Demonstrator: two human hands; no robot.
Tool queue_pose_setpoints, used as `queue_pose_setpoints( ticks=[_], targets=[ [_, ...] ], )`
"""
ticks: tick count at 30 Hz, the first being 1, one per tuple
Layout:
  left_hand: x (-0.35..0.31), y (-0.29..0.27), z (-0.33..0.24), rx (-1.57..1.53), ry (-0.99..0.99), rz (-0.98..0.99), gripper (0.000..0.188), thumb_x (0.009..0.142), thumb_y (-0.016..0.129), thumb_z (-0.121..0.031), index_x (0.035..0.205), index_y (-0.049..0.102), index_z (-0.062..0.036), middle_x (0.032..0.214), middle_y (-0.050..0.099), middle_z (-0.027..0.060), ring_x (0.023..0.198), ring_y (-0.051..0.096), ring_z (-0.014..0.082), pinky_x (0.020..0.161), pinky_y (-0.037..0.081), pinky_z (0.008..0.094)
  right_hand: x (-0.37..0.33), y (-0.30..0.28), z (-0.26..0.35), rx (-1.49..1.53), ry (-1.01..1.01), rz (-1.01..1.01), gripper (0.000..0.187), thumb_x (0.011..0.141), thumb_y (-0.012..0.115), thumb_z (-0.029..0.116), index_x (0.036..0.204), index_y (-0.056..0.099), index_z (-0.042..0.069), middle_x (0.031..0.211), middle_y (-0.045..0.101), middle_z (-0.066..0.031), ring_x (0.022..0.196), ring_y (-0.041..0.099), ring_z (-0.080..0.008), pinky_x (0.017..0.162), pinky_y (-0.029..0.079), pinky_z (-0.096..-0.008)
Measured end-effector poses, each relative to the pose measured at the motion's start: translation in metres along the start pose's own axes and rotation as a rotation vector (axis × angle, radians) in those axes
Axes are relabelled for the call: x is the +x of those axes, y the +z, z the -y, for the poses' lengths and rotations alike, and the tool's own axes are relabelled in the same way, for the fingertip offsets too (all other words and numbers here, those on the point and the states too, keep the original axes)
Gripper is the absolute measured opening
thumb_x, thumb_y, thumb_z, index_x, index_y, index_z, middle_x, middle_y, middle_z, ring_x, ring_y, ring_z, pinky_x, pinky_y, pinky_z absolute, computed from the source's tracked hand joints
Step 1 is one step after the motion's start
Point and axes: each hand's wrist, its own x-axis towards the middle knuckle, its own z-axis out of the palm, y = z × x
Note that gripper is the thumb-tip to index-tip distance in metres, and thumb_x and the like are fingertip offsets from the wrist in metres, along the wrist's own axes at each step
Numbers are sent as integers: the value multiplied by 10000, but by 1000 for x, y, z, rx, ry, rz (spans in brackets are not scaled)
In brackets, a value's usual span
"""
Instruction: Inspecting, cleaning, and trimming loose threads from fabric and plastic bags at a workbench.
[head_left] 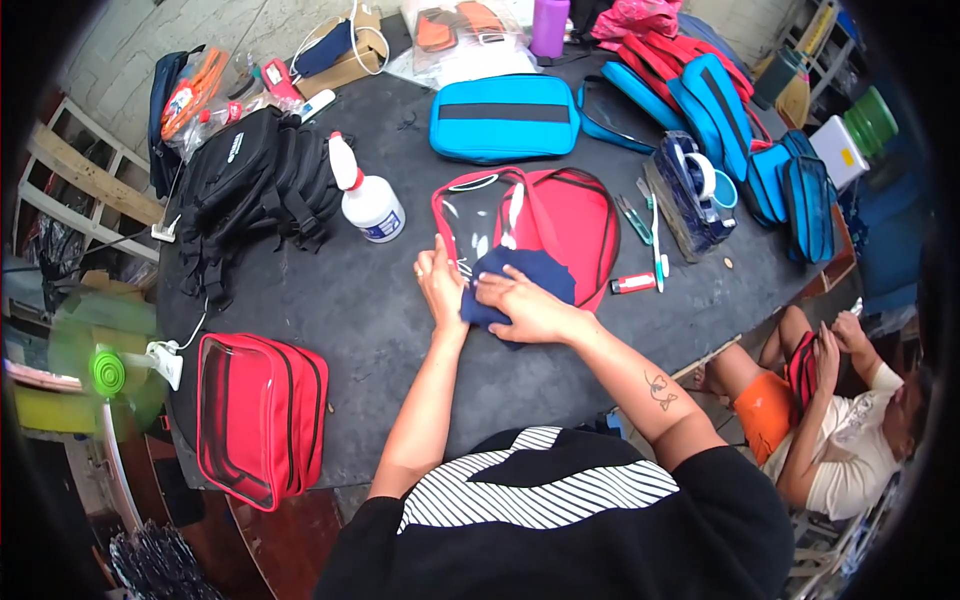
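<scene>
A red pouch [575,215] with a clear window and dark zipper lies opened out in front of me. My left hand [440,285] is closed at the left edge of its clear panel [465,220], thumb and fingers gathered on the rim. Bunched under my right hand [525,305] is a navy blue cloth [545,272], pressed onto the lower part of the pouch. The cloth hides that part of the pouch and some fingertips.
Left of the pouch stand a white spray bottle [372,208] and a black backpack [255,165]. A blue pouch [503,118] lies beyond; a toothbrush [656,240], a lighter [632,284] and a tape dispenser [680,215] lie right. Another red pouch [240,420] sits front left. A co-worker [840,420] sits right.
</scene>
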Motion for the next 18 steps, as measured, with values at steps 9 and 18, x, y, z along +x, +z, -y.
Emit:
queue_pose_setpoints(
  ticks=[9, 18],
  targets=[
    [-9, -27, -15, 80, 16, -13, 479, 785, 535, 73, 1259, 547, 4, 941, 520, 153, 929, 503, 308, 891, 393, 393, -52, -5, -17, 138, -60, -310, 364, 621, 658, -33, 972, 619, 51, 935, 622, -82, 961, 578, -251, 899, 379, -380],
    [11, -138, 5, 384, -2, 257, 458, 786, 574, 10, 1241, 575, -45, 947, 529, 151, 929, 505, 324, 862, 417, 415, -38, -134, -87, -179, 28, -880, 462, 760, 652, 79, 1209, 548, 71, 1241, 564, -147, 1250, 461, -335, 1047, 340, -410]
  ],
)
